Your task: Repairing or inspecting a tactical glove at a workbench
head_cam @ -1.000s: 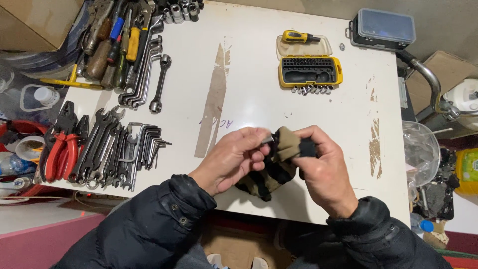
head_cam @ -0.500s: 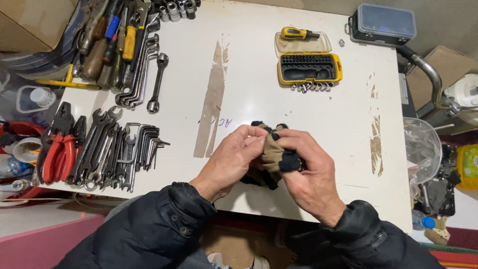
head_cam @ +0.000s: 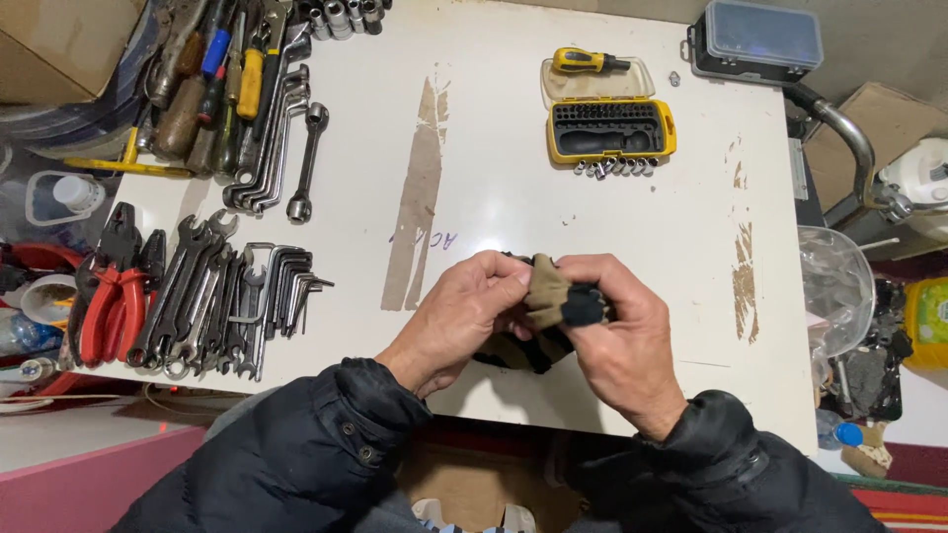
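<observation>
The tan and black work glove (head_cam: 546, 301) is being held just above the near edge of the white table (head_cam: 513, 128), bunched between both hands. Its long axis is running roughly from the far right down toward the person, with the black cuff part hanging low beneath the hands; which end the fingers are on cannot be told, since the fabric is crumpled. The left hand (head_cam: 462, 316) is pinching the tan fabric with thumb and fingertips pressed together on its left side. The right hand (head_cam: 617, 331) is curling closed around the glove's right side, fingers wrapping a black patch.

Compared with half a second ago, the hands are sitting at much the same spot, with the tan part now bunched more tightly between them.

A yellow bit set case (head_cam: 612, 128) is lying open well apart at the far side. Wrenches and hex keys (head_cam: 232, 291) are lying to the left, beside red-handled pliers (head_cam: 104, 296).
</observation>
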